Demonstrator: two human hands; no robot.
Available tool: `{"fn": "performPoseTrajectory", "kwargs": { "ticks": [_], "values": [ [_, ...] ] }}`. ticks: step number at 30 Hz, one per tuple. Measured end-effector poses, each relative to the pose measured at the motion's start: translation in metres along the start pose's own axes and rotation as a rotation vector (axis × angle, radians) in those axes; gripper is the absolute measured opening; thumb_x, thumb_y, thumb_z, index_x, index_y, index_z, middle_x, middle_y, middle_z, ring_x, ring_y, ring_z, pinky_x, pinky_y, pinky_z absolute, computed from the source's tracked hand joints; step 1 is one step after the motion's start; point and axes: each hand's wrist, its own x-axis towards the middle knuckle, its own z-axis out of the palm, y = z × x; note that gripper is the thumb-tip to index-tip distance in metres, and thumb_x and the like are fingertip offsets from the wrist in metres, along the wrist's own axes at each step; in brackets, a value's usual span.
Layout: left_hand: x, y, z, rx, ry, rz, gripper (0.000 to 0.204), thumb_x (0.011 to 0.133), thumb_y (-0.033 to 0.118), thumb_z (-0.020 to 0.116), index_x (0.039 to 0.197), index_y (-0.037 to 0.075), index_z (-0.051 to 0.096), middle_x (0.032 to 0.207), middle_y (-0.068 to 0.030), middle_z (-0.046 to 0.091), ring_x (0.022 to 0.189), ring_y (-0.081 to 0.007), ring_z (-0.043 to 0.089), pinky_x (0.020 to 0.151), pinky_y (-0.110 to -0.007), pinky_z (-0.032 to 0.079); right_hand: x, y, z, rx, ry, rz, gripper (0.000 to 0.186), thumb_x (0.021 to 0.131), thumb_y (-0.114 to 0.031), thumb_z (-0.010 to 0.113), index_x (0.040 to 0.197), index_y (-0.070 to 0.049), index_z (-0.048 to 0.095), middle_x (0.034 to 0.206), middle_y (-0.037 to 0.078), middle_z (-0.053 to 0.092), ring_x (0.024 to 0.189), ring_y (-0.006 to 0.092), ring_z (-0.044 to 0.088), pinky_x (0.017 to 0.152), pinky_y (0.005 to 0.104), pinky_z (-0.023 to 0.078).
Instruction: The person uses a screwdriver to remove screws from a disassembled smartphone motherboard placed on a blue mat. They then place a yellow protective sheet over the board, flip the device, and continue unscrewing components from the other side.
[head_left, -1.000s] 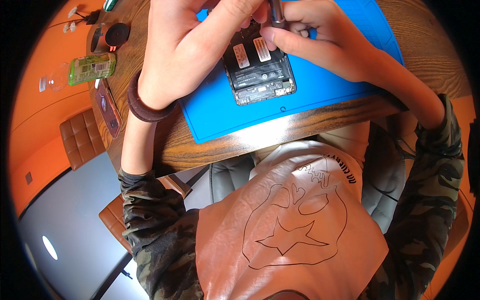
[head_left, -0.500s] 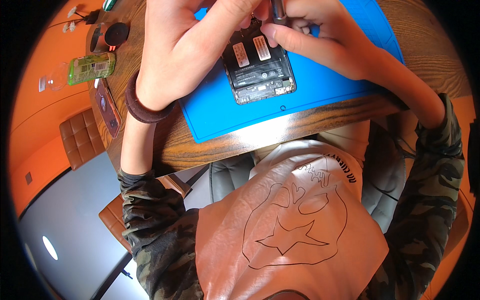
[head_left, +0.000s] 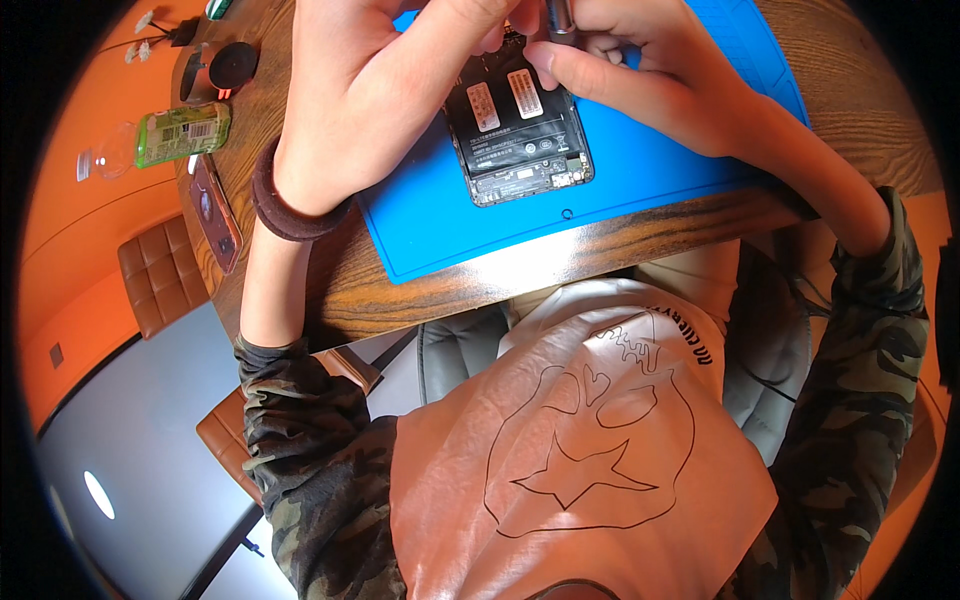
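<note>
An opened smartphone (head_left: 515,130), its black battery and lower circuit board exposed, lies on the blue mat (head_left: 450,232). My right hand (head_left: 650,80) is closed around a screwdriver with a grey metal barrel (head_left: 560,22), held steeply over the phone's far end; its tip is hidden. The right thumb rests near the phone's right edge. From the left, my left hand (head_left: 375,95) reaches over the phone's far left part. Its fingers are bent together close to the screwdriver, partly cut off by the upper edge, and what they hold cannot be made out.
On the wooden table's (head_left: 380,300) left side lie another phone (head_left: 213,215) and a bottle with a green label (head_left: 180,137). Behind them stands a dark round-topped container (head_left: 232,68). Brown padded seats (head_left: 160,275) are beyond the left table edge.
Almost nothing differs. Both hands keep their places over the phone, and the screwdriver's barrel leans very slightly differently.
</note>
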Motion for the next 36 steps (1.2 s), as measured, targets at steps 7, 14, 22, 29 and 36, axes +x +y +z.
{"fn": "performPoseTrajectory", "kwargs": {
  "ticks": [7, 14, 22, 29, 36],
  "values": [
    [0.000, -0.001, -0.001, 0.022, -0.003, -0.010, 0.020, 0.104, 0.008, 0.051, 0.114, -0.003, 0.064, 0.088, -0.0023, 0.065, 0.071, -0.0041, 0.055, 0.066, -0.017, 0.044, 0.001, -0.002, 0.002, 0.040, 0.005, 0.044, 0.025, 0.092, -0.006, 0.068, 0.070, 0.001, 0.056, 0.051, 0.004, 0.047, 0.043, 0.0081, 0.043, 0.043, 0.0274, 0.030],
    [-0.001, 0.007, -0.004, 0.103, -0.025, -0.059, 0.016, 0.103, 0.008, 0.054, 0.109, -0.003, 0.064, 0.088, -0.0021, 0.065, 0.073, -0.0037, 0.055, 0.067, -0.018, 0.045, 0.003, -0.012, -0.009, -0.106, -0.072, 0.110, 0.022, 0.090, -0.012, 0.074, 0.077, 0.002, 0.063, 0.055, 0.003, 0.053, 0.048, 0.0062, 0.047, 0.045, 0.0256, 0.033],
    [0.002, 0.001, -0.009, 0.033, -0.058, 0.008, 0.012, 0.097, 0.004, 0.063, 0.106, -0.002, 0.067, 0.092, -0.0067, 0.071, 0.077, -0.0085, 0.065, 0.070, -0.021, 0.051, 0.020, -0.056, -0.010, -0.118, -0.006, 0.307, 0.028, 0.084, -0.020, 0.083, 0.098, 0.002, 0.072, 0.089, 0.007, 0.072, 0.081, 0.0106, 0.064, 0.076, 0.0260, 0.052],
    [0.004, 0.009, -0.016, 0.173, -0.110, 0.111, 0.010, 0.091, 0.000, 0.069, 0.099, -0.003, 0.072, 0.087, -0.0090, 0.072, 0.076, -0.0131, 0.069, 0.069, -0.025, 0.054, 0.019, -0.046, -0.019, 0.028, -0.111, 0.285, 0.031, 0.083, -0.017, 0.083, 0.106, -0.001, 0.071, 0.095, 0.006, 0.072, 0.086, 0.0103, 0.064, 0.079, 0.0253, 0.052],
    [0.007, 0.020, -0.014, 0.280, -0.159, 0.274, 0.017, 0.084, -0.003, 0.073, 0.101, -0.005, 0.075, 0.081, -0.0121, 0.071, 0.074, -0.0170, 0.068, 0.065, -0.027, 0.052, 0.020, -0.043, -0.013, -0.070, -0.072, 0.148, 0.026, 0.082, -0.013, 0.083, 0.098, 0.000, 0.068, 0.092, 0.006, 0.070, 0.089, 0.0123, 0.065, 0.081, 0.0247, 0.052]
  ]
}}
